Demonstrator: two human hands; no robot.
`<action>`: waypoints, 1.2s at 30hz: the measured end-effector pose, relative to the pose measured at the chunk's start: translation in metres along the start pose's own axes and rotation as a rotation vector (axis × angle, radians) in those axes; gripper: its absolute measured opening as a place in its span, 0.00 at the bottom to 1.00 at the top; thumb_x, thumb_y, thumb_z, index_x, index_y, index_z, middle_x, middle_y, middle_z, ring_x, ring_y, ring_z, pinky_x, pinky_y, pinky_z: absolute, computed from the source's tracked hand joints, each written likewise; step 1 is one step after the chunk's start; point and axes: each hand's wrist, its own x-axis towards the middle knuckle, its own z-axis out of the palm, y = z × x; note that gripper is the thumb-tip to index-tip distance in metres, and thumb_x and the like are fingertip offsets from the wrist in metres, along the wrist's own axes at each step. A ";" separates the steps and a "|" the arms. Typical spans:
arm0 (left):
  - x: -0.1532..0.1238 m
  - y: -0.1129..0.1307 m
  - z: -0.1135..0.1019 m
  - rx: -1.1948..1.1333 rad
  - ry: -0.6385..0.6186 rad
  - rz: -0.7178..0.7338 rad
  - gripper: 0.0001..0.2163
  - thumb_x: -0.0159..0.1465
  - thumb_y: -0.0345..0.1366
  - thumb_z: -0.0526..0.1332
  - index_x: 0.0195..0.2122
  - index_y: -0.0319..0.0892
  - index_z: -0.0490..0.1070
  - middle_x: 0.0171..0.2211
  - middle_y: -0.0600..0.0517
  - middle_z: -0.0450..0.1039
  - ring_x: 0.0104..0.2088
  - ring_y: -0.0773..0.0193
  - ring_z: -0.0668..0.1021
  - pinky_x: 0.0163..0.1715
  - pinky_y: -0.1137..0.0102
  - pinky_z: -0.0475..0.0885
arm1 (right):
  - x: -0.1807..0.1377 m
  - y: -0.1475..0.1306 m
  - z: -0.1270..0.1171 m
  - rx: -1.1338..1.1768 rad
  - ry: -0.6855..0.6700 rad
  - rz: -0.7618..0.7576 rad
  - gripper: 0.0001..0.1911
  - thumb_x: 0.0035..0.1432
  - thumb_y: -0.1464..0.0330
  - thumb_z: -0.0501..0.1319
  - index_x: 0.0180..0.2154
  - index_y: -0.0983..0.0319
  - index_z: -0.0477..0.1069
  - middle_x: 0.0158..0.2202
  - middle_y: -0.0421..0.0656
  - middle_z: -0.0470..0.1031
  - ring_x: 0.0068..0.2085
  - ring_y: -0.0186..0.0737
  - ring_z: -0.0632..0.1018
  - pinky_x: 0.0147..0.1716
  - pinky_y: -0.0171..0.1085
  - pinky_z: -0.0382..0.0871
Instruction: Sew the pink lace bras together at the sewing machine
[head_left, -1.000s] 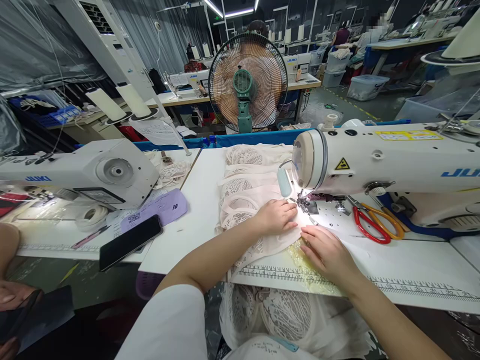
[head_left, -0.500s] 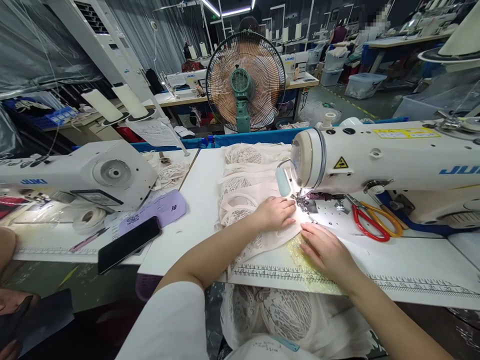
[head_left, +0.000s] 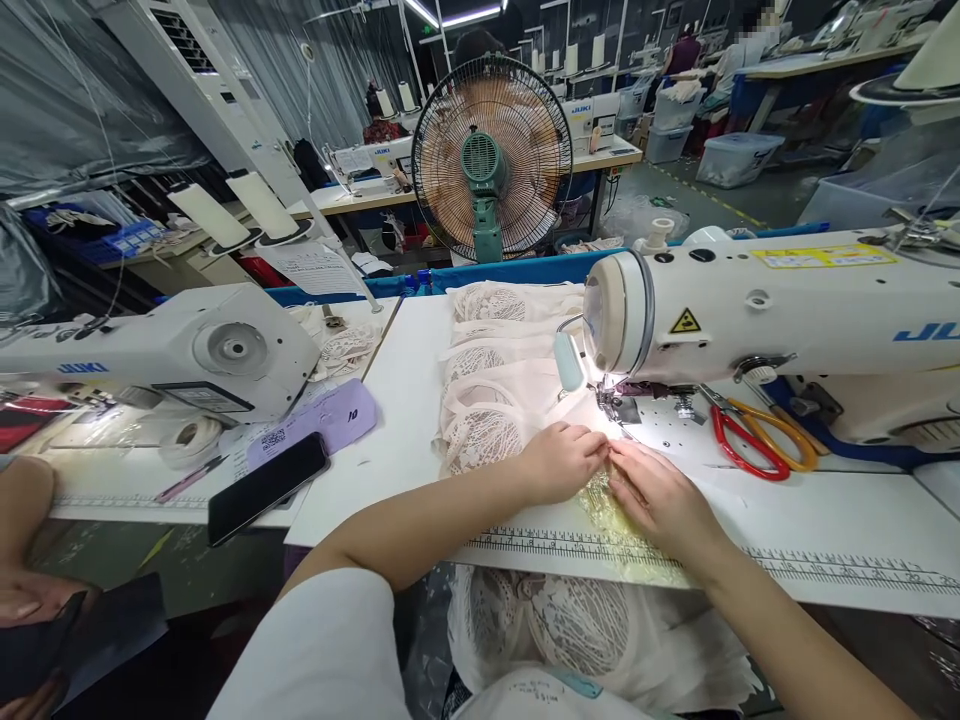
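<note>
Clock read from where the fingertips meet, 12 being away from the wearer.

Left hand (head_left: 566,460): palm down over the near edge of the pale pink lace-and-mesh garments with rounded cups (head_left: 487,435). Fingers narrow, tips bunched against those of the other hand. Right hand (head_left: 664,490): fingers close together and slightly bent, partly over a crumpled, glossy, pale yellow strip (head_left: 600,510). Cannot tell whether either hand pinches cloth; the fingertips hide it.

Garments lie in an overlapping row on the white tabletop (head_left: 390,400), from 9 round to 11 o'clock. Their right end reaches the lit metal presser-foot area (head_left: 611,400), just beyond the fingertips at 12. Above it, stretching toward 2, the white sewing machine with blue lettering (head_left: 757,300).

At 3, near the machine: metal scissors with red and orange loop handles (head_left: 746,455). Yellow strip at 6, running to the table's near edge and crossing a printed black ruler scale (head_left: 525,540). Below the edge, also at 6: more pale lace cups (head_left: 581,620) over the wearer's lap.

Toward 9, well apart from the hands: black phone (head_left: 268,490), touching a purple paper tag (head_left: 322,420); pink pen (head_left: 187,480) farther out. Second white sewing machine (head_left: 232,345) between 9 and 10. Large green-centred fan (head_left: 487,160) at 11. Between 8 and 9, at the frame's edge, a co-worker's hand (head_left: 45,600) by dark cloth.
</note>
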 end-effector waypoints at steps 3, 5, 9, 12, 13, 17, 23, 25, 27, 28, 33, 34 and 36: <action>-0.002 -0.005 0.008 0.015 0.041 0.026 0.15 0.70 0.32 0.46 0.46 0.38 0.71 0.47 0.47 0.73 0.45 0.62 0.74 0.41 0.67 0.69 | 0.000 -0.001 0.000 -0.006 0.000 0.002 0.15 0.63 0.66 0.49 0.47 0.63 0.68 0.49 0.51 0.73 0.52 0.50 0.72 0.50 0.51 0.70; -0.002 -0.012 0.009 0.005 0.058 0.068 0.14 0.70 0.33 0.47 0.46 0.38 0.72 0.48 0.49 0.73 0.46 0.63 0.73 0.43 0.67 0.68 | 0.000 -0.001 0.000 -0.010 0.004 0.007 0.15 0.63 0.65 0.49 0.47 0.62 0.68 0.49 0.51 0.73 0.52 0.50 0.72 0.49 0.51 0.70; 0.000 -0.021 0.008 0.001 0.074 0.100 0.14 0.70 0.32 0.48 0.42 0.39 0.73 0.46 0.49 0.74 0.46 0.64 0.73 0.43 0.67 0.68 | -0.001 -0.001 0.000 -0.011 0.013 0.012 0.15 0.63 0.64 0.49 0.46 0.62 0.69 0.48 0.51 0.74 0.51 0.50 0.73 0.48 0.51 0.71; 0.001 -0.024 0.010 0.005 0.077 0.108 0.15 0.70 0.32 0.48 0.39 0.40 0.74 0.46 0.50 0.75 0.46 0.64 0.74 0.42 0.67 0.68 | -0.001 -0.001 -0.001 -0.010 0.015 0.005 0.14 0.63 0.65 0.49 0.45 0.62 0.69 0.47 0.51 0.74 0.51 0.50 0.73 0.49 0.51 0.71; 0.002 -0.025 0.010 0.006 0.079 0.108 0.15 0.70 0.32 0.48 0.39 0.40 0.75 0.46 0.50 0.75 0.45 0.64 0.74 0.42 0.67 0.68 | -0.001 -0.001 -0.001 -0.009 0.017 0.002 0.14 0.63 0.65 0.49 0.44 0.61 0.69 0.47 0.51 0.74 0.51 0.49 0.73 0.49 0.51 0.71; 0.004 -0.030 0.012 0.011 0.106 0.110 0.15 0.70 0.32 0.47 0.39 0.40 0.75 0.45 0.50 0.75 0.44 0.64 0.74 0.41 0.68 0.68 | 0.002 -0.002 -0.003 -0.013 0.029 -0.024 0.12 0.63 0.66 0.50 0.43 0.62 0.69 0.47 0.51 0.74 0.50 0.48 0.74 0.48 0.49 0.72; 0.006 -0.038 0.015 0.050 0.130 0.095 0.14 0.69 0.31 0.48 0.37 0.39 0.75 0.44 0.51 0.76 0.42 0.65 0.75 0.38 0.68 0.68 | 0.002 -0.002 -0.003 0.004 0.019 -0.023 0.11 0.62 0.67 0.51 0.43 0.61 0.69 0.46 0.49 0.75 0.49 0.48 0.74 0.47 0.48 0.72; 0.007 -0.040 0.014 0.062 0.117 0.090 0.13 0.68 0.30 0.49 0.37 0.39 0.74 0.44 0.51 0.75 0.43 0.64 0.74 0.37 0.68 0.67 | 0.002 -0.002 -0.003 0.018 0.014 -0.017 0.11 0.62 0.67 0.51 0.42 0.61 0.69 0.46 0.49 0.75 0.49 0.47 0.74 0.48 0.48 0.72; 0.007 -0.043 0.012 0.065 0.098 0.081 0.13 0.68 0.30 0.50 0.38 0.39 0.74 0.44 0.50 0.75 0.43 0.63 0.74 0.37 0.68 0.67 | 0.002 -0.002 -0.003 0.026 0.010 -0.016 0.11 0.62 0.67 0.52 0.42 0.62 0.70 0.46 0.49 0.75 0.49 0.47 0.74 0.48 0.48 0.72; 0.008 -0.044 0.011 0.063 0.090 0.075 0.13 0.68 0.30 0.50 0.38 0.39 0.74 0.44 0.50 0.75 0.44 0.63 0.74 0.37 0.68 0.67 | 0.002 -0.002 -0.003 0.028 0.009 -0.016 0.11 0.62 0.67 0.52 0.41 0.62 0.70 0.46 0.49 0.75 0.48 0.47 0.74 0.48 0.48 0.72; 0.016 -0.049 0.002 0.037 0.000 0.048 0.10 0.67 0.28 0.52 0.39 0.38 0.74 0.46 0.48 0.74 0.46 0.62 0.73 0.41 0.67 0.67 | 0.003 -0.002 -0.004 0.032 0.026 -0.005 0.11 0.62 0.67 0.51 0.40 0.61 0.70 0.45 0.49 0.76 0.47 0.47 0.75 0.47 0.48 0.72; 0.017 -0.048 -0.003 0.035 -0.024 0.034 0.10 0.66 0.28 0.52 0.39 0.38 0.74 0.46 0.47 0.73 0.46 0.61 0.72 0.42 0.66 0.67 | 0.003 -0.002 -0.004 0.030 0.028 -0.004 0.11 0.62 0.67 0.51 0.40 0.61 0.70 0.45 0.48 0.76 0.47 0.47 0.76 0.47 0.48 0.72; 0.015 -0.042 -0.017 0.048 -0.063 -0.038 0.09 0.65 0.27 0.53 0.38 0.37 0.74 0.46 0.46 0.72 0.46 0.59 0.72 0.42 0.64 0.67 | 0.003 -0.002 -0.004 0.026 0.029 -0.002 0.11 0.62 0.67 0.51 0.40 0.61 0.71 0.44 0.48 0.76 0.47 0.46 0.76 0.46 0.48 0.73</action>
